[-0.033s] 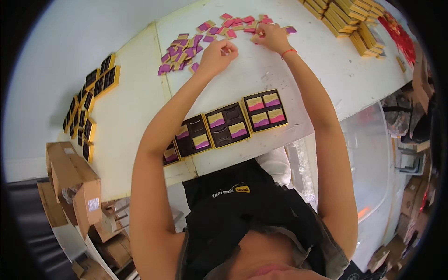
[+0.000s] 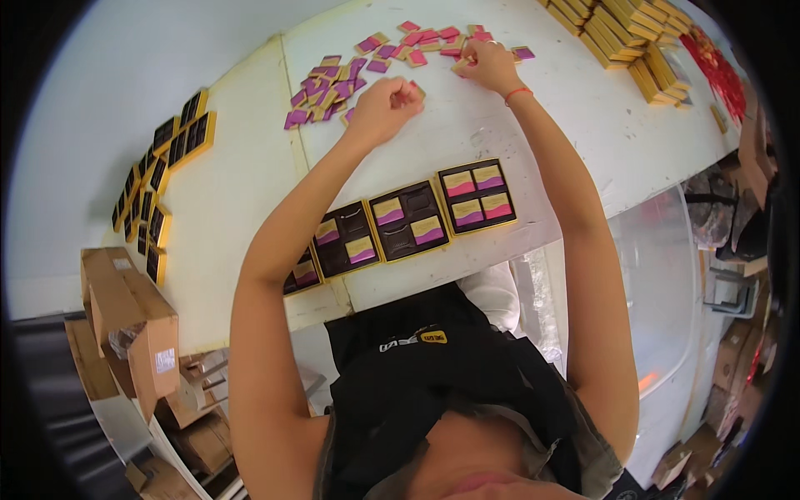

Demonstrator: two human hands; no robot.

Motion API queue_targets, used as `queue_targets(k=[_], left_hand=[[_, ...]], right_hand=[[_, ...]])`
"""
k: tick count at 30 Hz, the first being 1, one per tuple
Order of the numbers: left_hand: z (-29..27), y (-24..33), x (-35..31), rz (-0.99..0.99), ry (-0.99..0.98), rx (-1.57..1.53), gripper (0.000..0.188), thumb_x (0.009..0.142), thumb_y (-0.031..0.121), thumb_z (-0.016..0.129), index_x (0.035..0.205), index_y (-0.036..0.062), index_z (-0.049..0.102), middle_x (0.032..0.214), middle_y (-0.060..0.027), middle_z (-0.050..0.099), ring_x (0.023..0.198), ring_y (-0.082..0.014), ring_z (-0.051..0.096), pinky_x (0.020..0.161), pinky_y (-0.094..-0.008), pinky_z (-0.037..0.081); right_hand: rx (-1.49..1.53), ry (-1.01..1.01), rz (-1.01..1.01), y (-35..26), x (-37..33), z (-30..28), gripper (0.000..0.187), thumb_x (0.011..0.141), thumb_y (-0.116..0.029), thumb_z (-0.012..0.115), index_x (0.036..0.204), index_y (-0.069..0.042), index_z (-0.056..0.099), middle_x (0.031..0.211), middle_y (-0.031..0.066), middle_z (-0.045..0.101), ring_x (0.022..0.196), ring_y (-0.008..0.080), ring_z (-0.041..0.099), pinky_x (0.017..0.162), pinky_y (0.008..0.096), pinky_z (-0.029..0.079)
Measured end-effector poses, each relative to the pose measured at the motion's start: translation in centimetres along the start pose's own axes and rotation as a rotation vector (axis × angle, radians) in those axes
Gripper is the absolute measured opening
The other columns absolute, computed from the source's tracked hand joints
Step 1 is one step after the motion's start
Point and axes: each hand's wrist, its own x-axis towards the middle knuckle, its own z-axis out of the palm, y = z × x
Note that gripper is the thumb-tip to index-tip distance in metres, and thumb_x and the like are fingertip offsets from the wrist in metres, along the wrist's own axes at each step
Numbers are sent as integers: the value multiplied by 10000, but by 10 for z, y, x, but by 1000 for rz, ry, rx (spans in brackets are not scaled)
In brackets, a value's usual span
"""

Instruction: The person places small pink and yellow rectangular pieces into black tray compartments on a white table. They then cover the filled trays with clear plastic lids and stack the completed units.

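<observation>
Seen from above, a person's two bare hands worked over a white table [image 2: 250, 192]. The left hand [image 2: 387, 108] had its fingers curled narrow, with a pink-and-gold square [image 2: 419, 89] held at their tips. The right hand [image 2: 492, 68], a red cord [image 2: 517, 92] around its wrist, had thumb and forefinger drawn close together over a gold-faced square [image 2: 460, 67]; whether they gripped it, I cannot tell. Left of the left fingers and slightly beyond them lay a loose heap of purple squares [image 2: 323, 93]; farther out, between the two hands, lay scattered pink squares [image 2: 427, 38]. Nearer the body than the fingers ran a slanting row of gold-edged boxes with dark trays. The right-hand box [image 2: 477, 194] held four squares, two pink and two purple; the middle box [image 2: 399, 242] held two purple ones set diagonally, as did the next box [image 2: 332, 262]. The last box [image 2: 293, 284] was partly hidden by the left forearm. Well left of the fingers clustered more dark-tray boxes [image 2: 197, 140]; well right of them stood stacked gold boxes [image 2: 612, 37] beside a shiny red bundle [image 2: 717, 73].
</observation>
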Motion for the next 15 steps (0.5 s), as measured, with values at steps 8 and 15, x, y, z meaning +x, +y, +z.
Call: queue_targets(k=[8,15], left_hand=[[-50,52,-162,-106,66,-340,244,858,4,678,1093,68,660,910,0,578,705,-70,541,700,-230,452],[-56,41,-180,-198,-19,-544,273,920,4,616,1192,25,610,943,9,587,779,-87,571,760,-240,464]], right_hand=[[423,-1,38,-41,-9,-9,171,809,-99,675,969,-43,656,886,94,707,840,246,659,795,342,514],[1091,-637,150,-150,-104,-91,393,955,-85,622,1340,-60,547,960,12,634,878,84,625,690,244,558]])
